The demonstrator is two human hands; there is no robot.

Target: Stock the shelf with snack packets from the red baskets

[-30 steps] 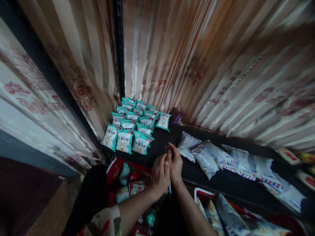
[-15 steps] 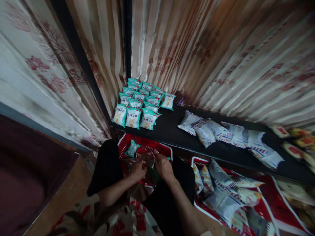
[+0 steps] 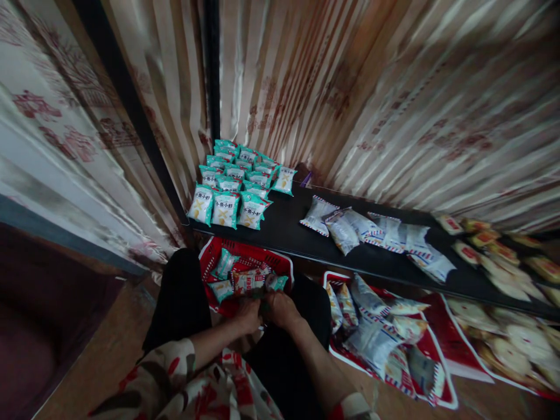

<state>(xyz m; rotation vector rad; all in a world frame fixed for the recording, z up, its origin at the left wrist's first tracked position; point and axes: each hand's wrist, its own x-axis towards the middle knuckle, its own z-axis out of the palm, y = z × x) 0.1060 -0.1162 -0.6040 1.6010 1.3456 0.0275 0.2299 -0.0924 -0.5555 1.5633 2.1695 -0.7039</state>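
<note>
- Head view, hands: left hand and right hand are hanging close together, fingers curling inward, over the near side of the left red basket.
- Grip: something dark is maybe showing between the fingers; it's too dim there, so I can't tell whether either hand is holding anything.
- Left red basket: it is sitting between the dark-trousered knees, below the shelf. A red-and-white packet is lying in the middle, just beyond the hands. One teal packet is lying far left, another is lying nearer on the left, and another is sitting on the right near the right hand.
- Black shelf: running from left to far right beyond the baskets.
- Shelf, left end: teal-and-white bags are standing in close rows, three in the near row; one is leaning at the right of the block.
- Shelf, middle: clear bags with striped edges are lying in an overlapping line.
- Shelf, right end: flat packs are lying grouped, blurry.
- Right of the knees: a white-rimmed red basket is holding striped-edge bags and smaller orange-and-white packets.
- Far right, below the shelf: pale round packaged items are lying in another red container.
- Behind: striped curtains are hanging, a dark post standing at left.
</note>
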